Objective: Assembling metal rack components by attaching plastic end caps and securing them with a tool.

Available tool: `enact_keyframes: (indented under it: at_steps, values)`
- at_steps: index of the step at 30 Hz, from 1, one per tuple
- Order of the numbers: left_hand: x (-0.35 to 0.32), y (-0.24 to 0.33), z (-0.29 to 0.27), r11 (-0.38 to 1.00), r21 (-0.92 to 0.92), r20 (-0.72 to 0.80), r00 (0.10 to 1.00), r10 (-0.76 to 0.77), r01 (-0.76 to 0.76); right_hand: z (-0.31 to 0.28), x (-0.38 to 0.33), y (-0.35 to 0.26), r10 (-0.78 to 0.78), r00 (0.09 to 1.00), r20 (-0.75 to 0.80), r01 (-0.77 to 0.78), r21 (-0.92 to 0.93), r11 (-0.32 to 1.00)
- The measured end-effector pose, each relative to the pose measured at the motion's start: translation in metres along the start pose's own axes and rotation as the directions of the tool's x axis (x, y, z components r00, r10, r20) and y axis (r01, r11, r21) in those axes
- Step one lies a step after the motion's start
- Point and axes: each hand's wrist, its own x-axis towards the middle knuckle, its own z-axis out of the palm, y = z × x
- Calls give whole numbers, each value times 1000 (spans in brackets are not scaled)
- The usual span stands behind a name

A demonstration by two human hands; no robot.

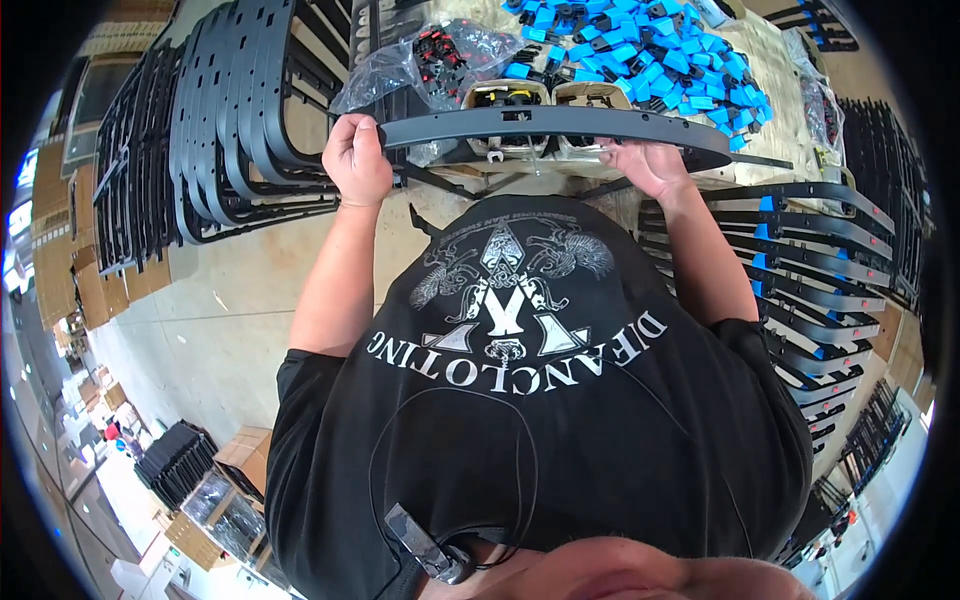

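Observation:
A long dark grey curved frame piece (560,122) with small holes along its edge is held level across the front of the bench, in front of my body. My left hand (358,165) is closed around its left end, thumb on top. Toward the right end, my right hand (652,166) holds it from below, with some fingers hidden behind the piece. Just beyond it sit two open metal tins (512,95) with small parts inside. A wrench end (495,157) shows below the piece's near edge.
Blue plastic pieces (650,50) lie heaped on the bench (790,120). Beside them is a clear plastic bag (385,75) with red and black parts. Dark frames (215,120) stand in a row at left; more frames with blue pieces (820,250) are stacked at right.

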Motion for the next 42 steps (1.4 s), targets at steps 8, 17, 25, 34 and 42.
enact_keyframes:
  at_steps: [8, 17, 25, 34, 42]
  values:
    - [-44, 58, 5, 776, 130, 412, 746, 523, -617, -11, -43, 15, 145, 983, -113, -154, -84, 984]
    - [-41, -94, 119, 700, 649, 621, 739, -261, -298, -26, -89, 25, 257, 881, -397, -326, -116, 938]
    - [-15, -38, 179, 709, 662, 740, 361, -567, -243, -49, -126, 43, 83, 845, -529, -197, -165, 966]
    - [-17, -104, 177, 723, 646, 704, 558, -440, -245, -108, -157, 63, 122, 708, -695, -146, 25, 989]
    - [-1, -82, 195, 489, 626, 758, 329, -563, -607, -116, -164, 59, 66, 683, -727, -130, -32, 991]
